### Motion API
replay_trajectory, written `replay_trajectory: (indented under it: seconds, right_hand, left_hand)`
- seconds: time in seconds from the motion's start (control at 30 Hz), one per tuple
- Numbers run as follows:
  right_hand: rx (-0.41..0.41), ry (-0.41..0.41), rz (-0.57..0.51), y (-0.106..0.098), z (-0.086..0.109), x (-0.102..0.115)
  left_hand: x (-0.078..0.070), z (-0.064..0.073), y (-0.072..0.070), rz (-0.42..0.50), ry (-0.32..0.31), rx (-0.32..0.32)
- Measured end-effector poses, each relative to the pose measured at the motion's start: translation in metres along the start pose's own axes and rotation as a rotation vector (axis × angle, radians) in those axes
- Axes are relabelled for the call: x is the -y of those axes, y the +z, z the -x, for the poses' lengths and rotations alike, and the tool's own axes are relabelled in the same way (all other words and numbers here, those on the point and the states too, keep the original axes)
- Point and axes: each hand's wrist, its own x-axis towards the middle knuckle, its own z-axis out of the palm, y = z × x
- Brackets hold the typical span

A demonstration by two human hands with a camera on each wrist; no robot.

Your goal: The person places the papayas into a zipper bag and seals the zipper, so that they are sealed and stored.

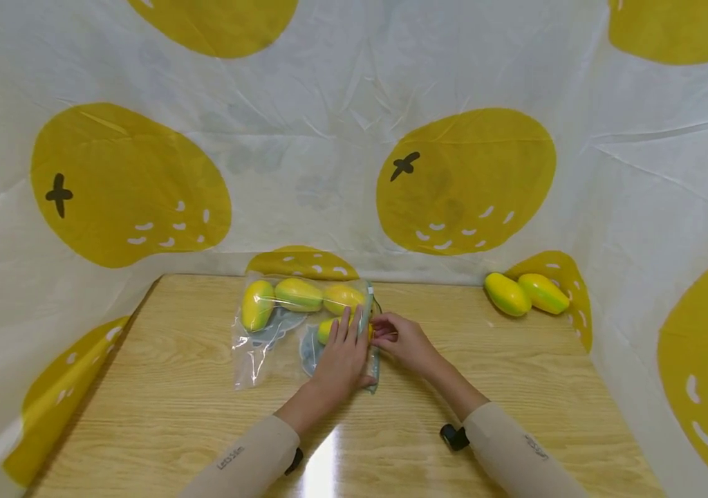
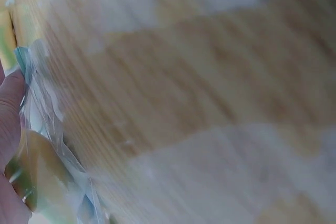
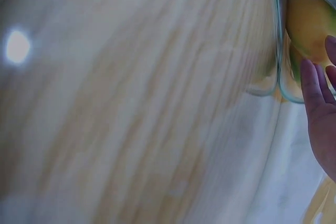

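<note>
A clear zip bag (image 1: 253,360) with a green rim lies flat at the table's middle back, with several yellow-green toy mangoes (image 1: 300,295) inside. My left hand (image 1: 341,356) rests over its mouth end, fingers stretched across the plastic above one mango (image 1: 328,331); its thumb lies by the green rim. At the mouth, my right hand (image 1: 408,341) has its fingertips against or close to that mango's end; contact is unclear. The right wrist view shows the rim (image 3: 276,40) parted, a mango (image 3: 310,24) behind it and the right fingers (image 3: 313,85) extended below.
Two more mangoes (image 1: 507,294) lie together at the table's back right corner. The wooden table (image 1: 192,422) is bounded at the back and sides by a white cloth (image 1: 304,166) printed with yellow fruit. Small dark wrist devices (image 1: 453,437) sit by the sleeves.
</note>
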Motion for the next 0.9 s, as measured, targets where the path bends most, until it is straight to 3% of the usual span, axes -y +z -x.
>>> replay_trajectory:
  seconds: [0.37, 0.67, 0.9]
  right_hand:
    - [-0.067, 0.044, 0.006, -0.046, 0.028, -0.012]
    - [-0.198, 0.08, 0.167, -0.113, 0.046, -0.038]
    - [-0.288, 0.193, 0.315, -0.163, 0.064, -0.058]
  left_hand:
    - [-0.001, -0.001, 0.0, 0.005, -0.043, 0.048]
    - [-0.001, 0.002, 0.001, -0.007, -0.039, 0.052]
    - [-0.001, 0.004, -0.001, 0.0, -0.03, 0.033]
